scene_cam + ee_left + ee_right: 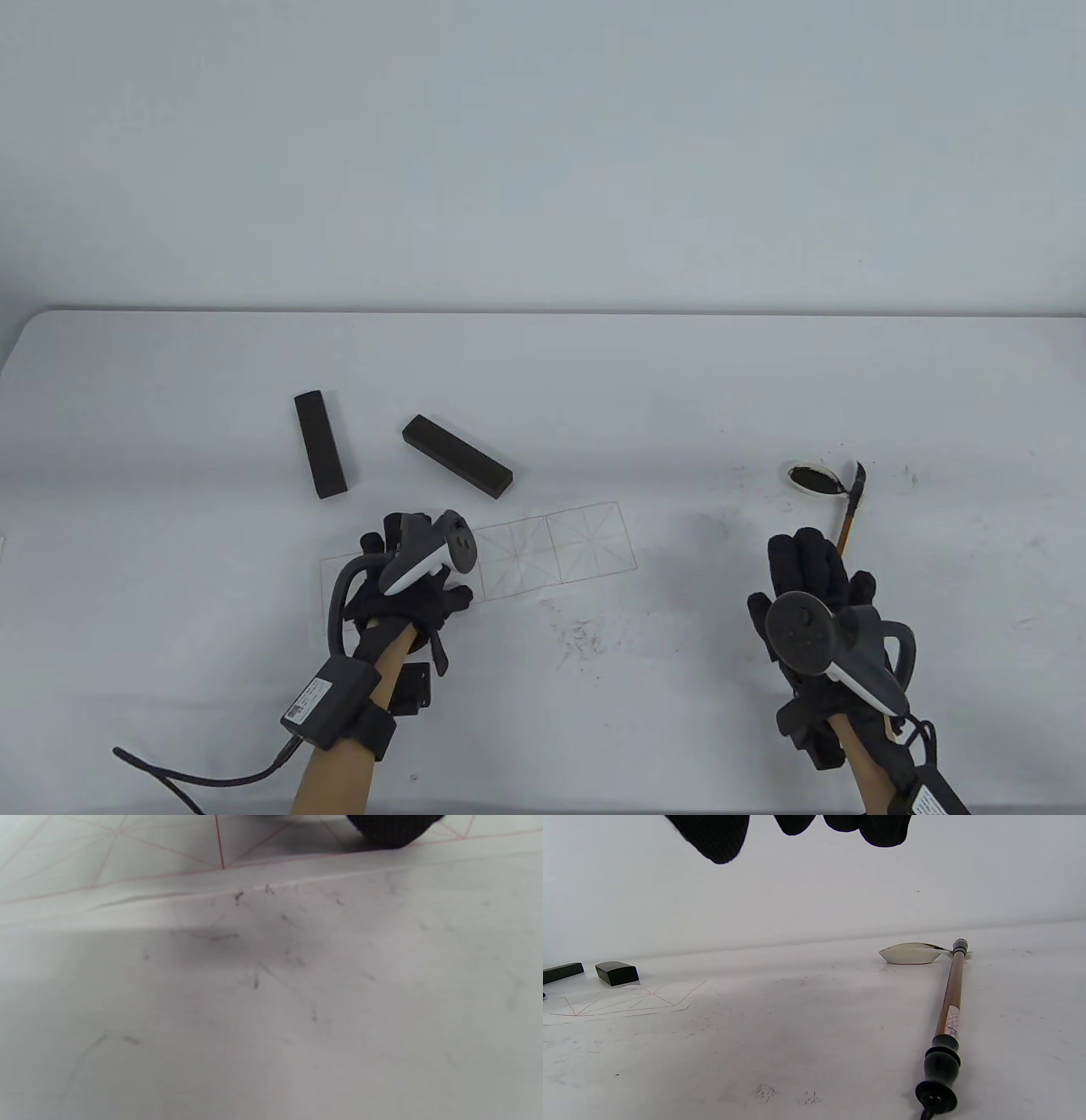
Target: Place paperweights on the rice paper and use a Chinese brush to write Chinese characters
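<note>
The rice paper (560, 552) is a narrow strip with red grid squares, lying flat at the table's middle. My left hand (392, 560) rests on its left part with relaxed fingers and holds nothing; in the left wrist view one fingertip (392, 830) touches the paper (127, 844). Two dark bar paperweights (321, 444) (458, 456) lie on the bare table just behind the paper. The brush (850, 514) lies with its tip on the ink dish (816, 478). My right hand (808, 564) hovers open over the brush's handle end (941, 1069), its fingertips (712, 836) apart from it.
Ink specks mark the white table (585, 637) between my hands. A small black object (414, 686) lies by my left wrist. The table's far edge meets a plain white wall (543, 170). In the right wrist view the paperweights (617, 973) sit far left.
</note>
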{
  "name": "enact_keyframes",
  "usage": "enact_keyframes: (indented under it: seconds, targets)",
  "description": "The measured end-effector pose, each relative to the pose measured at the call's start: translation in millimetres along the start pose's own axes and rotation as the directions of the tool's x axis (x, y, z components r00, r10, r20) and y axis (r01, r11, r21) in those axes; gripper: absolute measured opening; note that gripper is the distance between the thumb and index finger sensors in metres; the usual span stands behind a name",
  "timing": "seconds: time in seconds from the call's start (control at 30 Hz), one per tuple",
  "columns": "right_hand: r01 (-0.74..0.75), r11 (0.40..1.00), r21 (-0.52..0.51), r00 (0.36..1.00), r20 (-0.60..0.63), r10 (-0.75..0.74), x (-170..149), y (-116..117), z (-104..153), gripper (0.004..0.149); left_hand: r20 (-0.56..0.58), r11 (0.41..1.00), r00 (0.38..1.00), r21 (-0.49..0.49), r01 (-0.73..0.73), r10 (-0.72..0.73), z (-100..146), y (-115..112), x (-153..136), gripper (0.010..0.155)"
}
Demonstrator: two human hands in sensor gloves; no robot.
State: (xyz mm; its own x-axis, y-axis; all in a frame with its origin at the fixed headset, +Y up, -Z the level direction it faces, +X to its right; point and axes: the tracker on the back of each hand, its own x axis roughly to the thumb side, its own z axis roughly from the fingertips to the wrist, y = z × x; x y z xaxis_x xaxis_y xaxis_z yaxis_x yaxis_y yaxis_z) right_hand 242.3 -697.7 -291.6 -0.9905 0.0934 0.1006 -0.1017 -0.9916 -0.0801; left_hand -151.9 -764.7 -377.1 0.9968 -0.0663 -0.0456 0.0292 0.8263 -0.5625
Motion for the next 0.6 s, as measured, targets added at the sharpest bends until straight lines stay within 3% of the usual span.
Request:
enact_keyframes:
  seconds: [0.2,0.6]
  targets:
    - [-0.01,1.0,0.007,1.0,0.004,0.01,1,0,0,0.069,0.057,0.99,0.989,0.044,0.135,-0.137,12,-5,21,0.082]
    - [-0.014,1.0,0.017,1.0,0.008,0.014,3,1,1,0.069,0.131,0.965,0.956,0.069,0.254,-0.261,33,-17,52,0.085]
